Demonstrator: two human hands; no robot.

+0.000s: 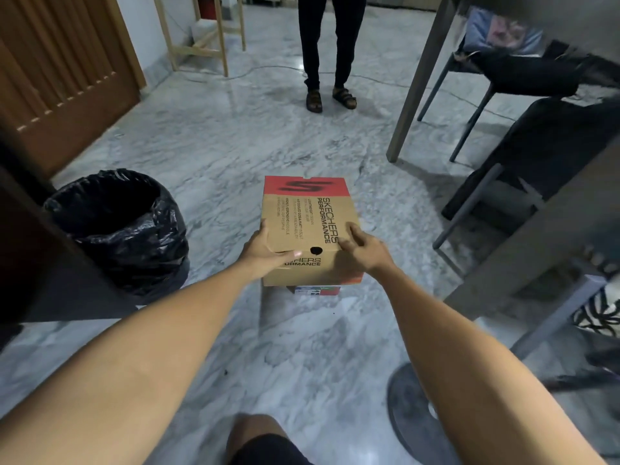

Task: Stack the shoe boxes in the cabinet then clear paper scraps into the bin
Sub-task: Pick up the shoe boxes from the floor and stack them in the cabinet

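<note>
A brown cardboard shoe box [307,213] with a red end and black lettering sits on the marble floor in the middle of the view. My left hand [265,248] grips its near left corner, thumb laid across the lid edge. My right hand [360,245] rests on the near right part of the lid, fingers curled over the top. Under the box's near edge a second, smaller box [318,290] with a coloured label peeks out. A bin [117,226] lined with a black bag stands open to the left of the boxes.
A dark cabinet panel [40,263] juts in at the left, beside the bin. A person [330,48] in dark trousers and sandals stands beyond the box. A table leg [412,95] and dark chairs [523,156] crowd the right side. A round fan base [416,407] lies near right.
</note>
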